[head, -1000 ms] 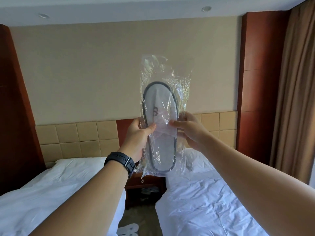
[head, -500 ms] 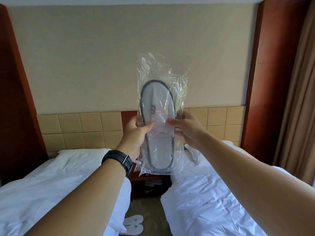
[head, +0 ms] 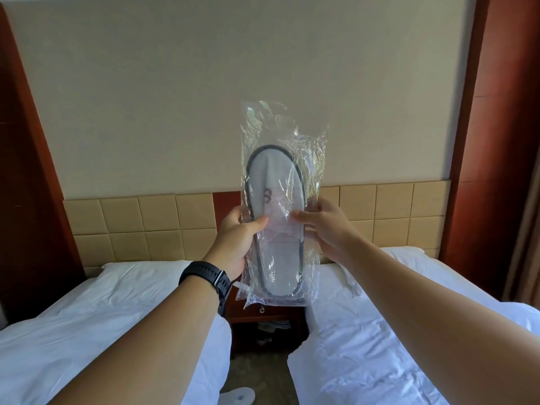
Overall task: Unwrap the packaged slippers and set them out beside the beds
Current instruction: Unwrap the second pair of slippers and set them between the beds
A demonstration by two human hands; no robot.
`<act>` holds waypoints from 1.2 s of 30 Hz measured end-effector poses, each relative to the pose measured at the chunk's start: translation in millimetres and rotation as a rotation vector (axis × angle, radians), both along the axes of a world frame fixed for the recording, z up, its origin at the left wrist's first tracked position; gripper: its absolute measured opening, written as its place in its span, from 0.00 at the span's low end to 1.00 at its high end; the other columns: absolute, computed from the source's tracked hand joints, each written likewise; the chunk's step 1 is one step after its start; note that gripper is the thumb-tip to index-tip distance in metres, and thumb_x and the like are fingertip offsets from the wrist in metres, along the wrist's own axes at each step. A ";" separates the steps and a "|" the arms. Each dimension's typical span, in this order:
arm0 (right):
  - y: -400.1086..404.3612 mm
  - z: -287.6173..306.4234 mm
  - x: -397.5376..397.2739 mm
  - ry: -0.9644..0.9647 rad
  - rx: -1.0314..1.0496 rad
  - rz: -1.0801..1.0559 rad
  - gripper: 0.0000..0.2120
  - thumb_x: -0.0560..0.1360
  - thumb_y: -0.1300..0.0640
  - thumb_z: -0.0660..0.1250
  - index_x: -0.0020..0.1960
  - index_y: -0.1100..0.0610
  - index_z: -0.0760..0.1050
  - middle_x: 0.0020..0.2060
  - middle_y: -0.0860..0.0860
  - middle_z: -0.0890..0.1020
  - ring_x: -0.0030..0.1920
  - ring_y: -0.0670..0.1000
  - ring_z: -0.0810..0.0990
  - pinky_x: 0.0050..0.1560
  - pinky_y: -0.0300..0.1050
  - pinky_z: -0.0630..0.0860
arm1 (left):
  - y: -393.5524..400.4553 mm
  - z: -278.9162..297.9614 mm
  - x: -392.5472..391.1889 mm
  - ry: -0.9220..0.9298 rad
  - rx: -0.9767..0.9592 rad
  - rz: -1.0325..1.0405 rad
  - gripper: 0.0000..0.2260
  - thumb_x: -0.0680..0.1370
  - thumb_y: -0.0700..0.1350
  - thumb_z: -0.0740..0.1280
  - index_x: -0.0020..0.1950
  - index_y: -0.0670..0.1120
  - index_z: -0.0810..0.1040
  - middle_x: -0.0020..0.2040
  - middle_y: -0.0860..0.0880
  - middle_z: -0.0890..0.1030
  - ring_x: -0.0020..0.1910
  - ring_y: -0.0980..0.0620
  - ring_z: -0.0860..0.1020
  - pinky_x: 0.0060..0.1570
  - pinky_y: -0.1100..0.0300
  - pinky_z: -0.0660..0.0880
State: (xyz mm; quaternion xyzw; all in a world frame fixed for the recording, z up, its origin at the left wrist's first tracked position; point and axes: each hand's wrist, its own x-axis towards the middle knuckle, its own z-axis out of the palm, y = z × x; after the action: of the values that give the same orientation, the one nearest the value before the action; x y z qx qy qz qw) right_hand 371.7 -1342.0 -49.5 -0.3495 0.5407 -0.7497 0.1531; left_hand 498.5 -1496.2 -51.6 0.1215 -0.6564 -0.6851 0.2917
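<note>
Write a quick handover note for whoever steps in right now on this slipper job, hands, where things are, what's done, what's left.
Left hand: gripping the left edge of the packaged slippers, thumb on the front.
Right hand: gripping the right edge, thumb on the front.
The pack is held upright in the air, above the gap between the left bed and right bed, in front of the nightstand.
Done: one white slipper already lies on the floor between the beds, partly out of frame.
Left: the plastic wrap looks unopened; open it, pull out the slippers, set them beside a bed.

Nightstand (head: 263,320) between left bed (head: 96,325), right bed (head: 394,346).
</note>
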 end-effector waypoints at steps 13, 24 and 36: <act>-63.6 -42.2 -126.0 -0.096 0.083 -0.039 0.10 0.77 0.70 0.74 0.52 0.62 0.75 0.38 0.50 0.89 0.44 0.53 0.91 0.42 0.46 0.86 | -68.7 -40.5 -128.8 -0.074 0.033 -0.029 0.14 0.80 0.40 0.72 0.66 0.47 0.81 0.62 0.45 0.87 0.64 0.40 0.83 0.70 0.38 0.75; -139.2 -124.5 -148.9 -0.173 0.195 -0.121 0.11 0.78 0.70 0.73 0.48 0.58 0.74 0.32 0.44 0.86 0.40 0.47 0.89 0.39 0.43 0.85 | -154.2 -128.2 -169.6 -0.181 0.111 -0.063 0.11 0.80 0.37 0.73 0.61 0.47 0.83 0.58 0.46 0.89 0.63 0.40 0.85 0.67 0.41 0.78; -214.0 -218.6 -140.6 -0.308 0.251 -0.191 0.11 0.78 0.72 0.72 0.47 0.58 0.75 0.34 0.46 0.86 0.40 0.49 0.89 0.39 0.43 0.85 | -230.9 -215.3 -168.8 -0.286 0.159 -0.154 0.12 0.82 0.38 0.72 0.63 0.50 0.83 0.60 0.49 0.88 0.61 0.45 0.85 0.66 0.45 0.79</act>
State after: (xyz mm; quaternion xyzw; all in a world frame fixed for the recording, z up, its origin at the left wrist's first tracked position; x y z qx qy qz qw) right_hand 231.1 -1556.0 -268.1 -0.1562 0.6307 -0.7321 0.2046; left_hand 329.6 -1727.1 -266.9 0.1900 -0.6422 -0.7308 0.1315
